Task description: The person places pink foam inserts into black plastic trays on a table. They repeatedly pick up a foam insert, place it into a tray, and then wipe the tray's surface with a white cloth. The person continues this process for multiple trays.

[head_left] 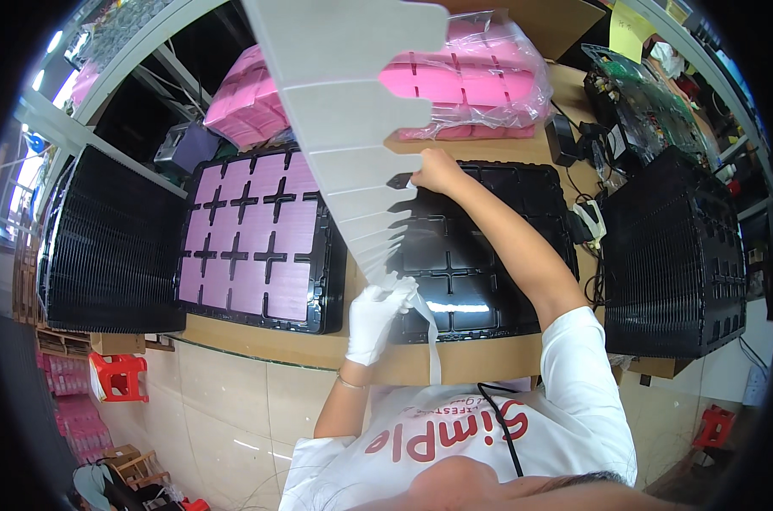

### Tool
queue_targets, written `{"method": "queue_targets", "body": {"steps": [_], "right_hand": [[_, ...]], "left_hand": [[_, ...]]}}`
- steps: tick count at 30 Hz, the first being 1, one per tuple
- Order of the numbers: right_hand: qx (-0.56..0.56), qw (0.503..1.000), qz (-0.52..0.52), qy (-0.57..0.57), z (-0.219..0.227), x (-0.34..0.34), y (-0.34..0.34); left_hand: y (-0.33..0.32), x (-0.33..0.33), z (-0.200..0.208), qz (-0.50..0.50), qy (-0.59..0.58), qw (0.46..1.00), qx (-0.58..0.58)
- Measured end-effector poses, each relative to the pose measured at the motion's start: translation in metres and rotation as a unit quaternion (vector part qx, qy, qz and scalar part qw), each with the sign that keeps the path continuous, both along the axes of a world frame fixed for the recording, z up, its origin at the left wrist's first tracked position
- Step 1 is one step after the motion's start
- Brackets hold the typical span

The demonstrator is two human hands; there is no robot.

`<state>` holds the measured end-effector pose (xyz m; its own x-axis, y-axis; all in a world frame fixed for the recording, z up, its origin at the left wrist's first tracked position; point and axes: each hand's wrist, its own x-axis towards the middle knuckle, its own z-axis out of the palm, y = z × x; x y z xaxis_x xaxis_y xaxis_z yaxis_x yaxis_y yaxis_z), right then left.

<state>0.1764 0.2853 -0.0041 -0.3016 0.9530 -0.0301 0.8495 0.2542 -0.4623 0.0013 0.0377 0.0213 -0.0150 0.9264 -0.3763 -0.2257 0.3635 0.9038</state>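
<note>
A long whitish strip (pixel 344 115) in joined panels, with a toothed right edge, runs from the top of the view down to my left hand. My left hand (pixel 375 322), in a white glove, is closed around its narrow lower end. A thin pale tail (pixel 432 345) hangs beside the glove, over the table's front edge. Bare and reaching across, my right hand (pixel 440 173) pinches at the strip's toothed edge; the fingertips are partly hidden. Beneath it lies a black molded tray (pixel 514 272) with cross-shaped ridges. To its left, another black tray (pixel 322 289) holds pink-mauve sheets (pixel 246 230).
Tall stacks of black trays stand at the left (pixel 105 247) and right (pixel 672 264). Behind the trays are pink foam blocks (pixel 250 98) and a plastic-wrapped pink bundle (pixel 480 81). Cables, a black adapter (pixel 562 139) and circuit boards (pixel 650 98) occupy the back right.
</note>
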Motion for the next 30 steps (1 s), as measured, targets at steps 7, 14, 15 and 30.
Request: {"method": "queue_targets", "body": {"steps": [7, 14, 15, 30], "right_hand": [[-0.039, 0.987, 0.082, 0.135, 0.0, 0.011, -0.012], [0.066, 0.996, 0.054, 0.021, -0.007, 0.005, 0.0], [0.061, 0.997, 0.052, 0.013, -0.008, 0.005, 0.004], [0.042, 0.999, 0.006, 0.018, -0.001, 0.0, 0.0]], "left_hand": [[0.0, -0.001, 0.0, -0.003, -0.007, 1.0, 0.004], [0.003, 0.0, -0.002, -0.014, 0.022, 1.0, 0.011], [0.003, 0.0, -0.004, -0.014, 0.027, 0.999, 0.009], [0.002, -0.002, -0.008, -0.025, 0.011, 1.0, 0.012]]}}
